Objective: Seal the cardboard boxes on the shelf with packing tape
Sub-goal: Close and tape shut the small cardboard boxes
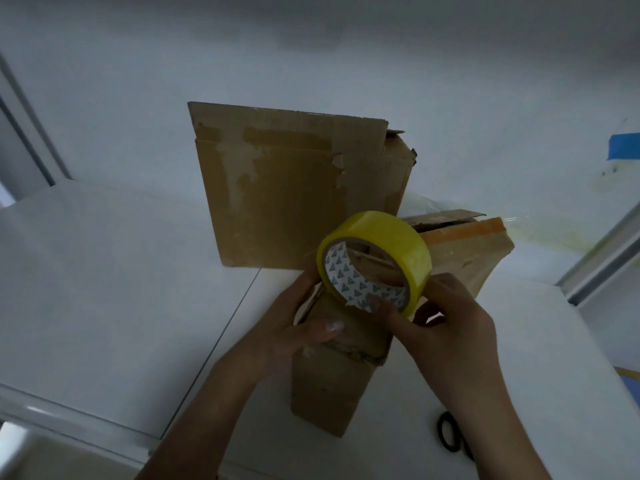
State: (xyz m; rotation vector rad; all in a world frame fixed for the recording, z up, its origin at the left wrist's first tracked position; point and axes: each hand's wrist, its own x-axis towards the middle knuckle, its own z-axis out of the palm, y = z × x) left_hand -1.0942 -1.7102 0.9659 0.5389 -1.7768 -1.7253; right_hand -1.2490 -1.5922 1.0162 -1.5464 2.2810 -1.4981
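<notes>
A yellow roll of packing tape (388, 247) hangs above a small upright cardboard box (332, 379) near the shelf's front. My right hand (446, 327) pinches the roll's lower rim, one finger inside its patterned core. My left hand (294, 323) grips the small box's top left corner, thumb lying across the closed flaps. Behind it stands a large worn cardboard box (294, 188) with torn old tape. To the right, a third box (474, 258) has an orange strip along its top edge and a raised flap.
Everything rests on a white shelf surface (104, 289) with a seam running toward the front edge. Black scissors (453, 434) lie at the lower right. A white wall stands behind; a metal frame (595, 258) runs along the right side, with blue tape (623, 145) on the wall.
</notes>
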